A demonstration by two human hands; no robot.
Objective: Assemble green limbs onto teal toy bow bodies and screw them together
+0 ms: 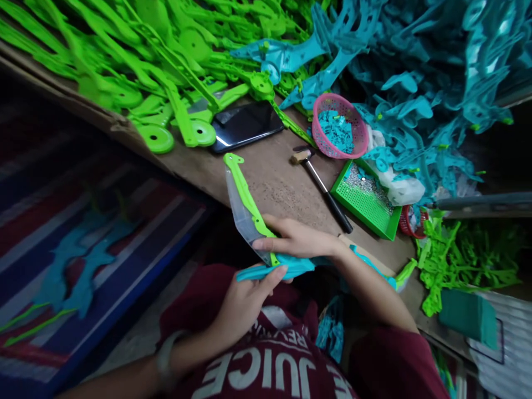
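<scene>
The maroon shirt (260,343) reads "JUICE"; smaller lettering is unclear.

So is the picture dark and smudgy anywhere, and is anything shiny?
In the head view, the striped sheet on the left looks dim and blurry; the green strip being held looks clearer; the black phone has a soft shine; the teal parts at the top right catch pale glare.

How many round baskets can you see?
2: a pink basket holding little blue pieces, near the head of the hammer, and a smaller red basket by the green tray. Others may be hidden.
</scene>
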